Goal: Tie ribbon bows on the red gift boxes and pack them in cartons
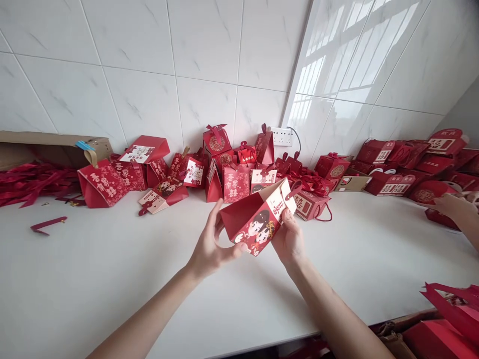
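Note:
Above the middle of the white table I hold a red paper gift box (258, 230) tilted between both hands. It has a triangular side, two cartoon figures on its front, a cream top flap and a dark red ribbon loop (294, 189) at the top. My left hand (213, 244) grips the lower left edge, with the thumb along the bottom front. My right hand (290, 239) closes round the right side, thumb on the cream flap. Behind stand similar boxes, one with white characters (236, 183) on red. A similar cartoon box (164, 194) lies tipped to the left.
Red boxes (389, 182) are piled at the right, where another person's hand (454, 209) reaches in. At the left are a cardboard carton (101, 147) and heaped red ribbons (33, 182). A loose ribbon strip (48, 224) lies on the table (112, 279). A power strip (281, 136) stands by the wall.

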The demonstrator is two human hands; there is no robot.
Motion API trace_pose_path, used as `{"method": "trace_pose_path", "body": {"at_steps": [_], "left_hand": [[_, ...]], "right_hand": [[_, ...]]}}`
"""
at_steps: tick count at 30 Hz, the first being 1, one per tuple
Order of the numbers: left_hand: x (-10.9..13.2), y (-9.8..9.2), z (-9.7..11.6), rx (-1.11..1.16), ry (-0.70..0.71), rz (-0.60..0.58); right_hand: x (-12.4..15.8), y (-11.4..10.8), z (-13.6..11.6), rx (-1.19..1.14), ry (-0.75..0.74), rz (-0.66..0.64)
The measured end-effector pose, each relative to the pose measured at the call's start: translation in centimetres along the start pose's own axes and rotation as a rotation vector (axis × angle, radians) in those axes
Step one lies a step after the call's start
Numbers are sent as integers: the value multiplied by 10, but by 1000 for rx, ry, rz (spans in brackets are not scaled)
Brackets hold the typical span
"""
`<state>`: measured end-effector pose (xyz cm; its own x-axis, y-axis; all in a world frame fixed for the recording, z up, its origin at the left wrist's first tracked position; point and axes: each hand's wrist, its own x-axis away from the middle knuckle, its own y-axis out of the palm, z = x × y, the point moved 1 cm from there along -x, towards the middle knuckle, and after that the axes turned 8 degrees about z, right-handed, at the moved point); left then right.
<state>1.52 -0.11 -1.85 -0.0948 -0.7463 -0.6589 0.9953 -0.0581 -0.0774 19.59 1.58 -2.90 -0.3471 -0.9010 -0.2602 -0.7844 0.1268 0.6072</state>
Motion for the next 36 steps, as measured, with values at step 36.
{"method": "trace_pose_path", "body": {"at_steps": [36], "left_hand": [[-21,-13,-7,435,-668,63]], "right_hand": [[5,9,2,-77,748,-89]]}}
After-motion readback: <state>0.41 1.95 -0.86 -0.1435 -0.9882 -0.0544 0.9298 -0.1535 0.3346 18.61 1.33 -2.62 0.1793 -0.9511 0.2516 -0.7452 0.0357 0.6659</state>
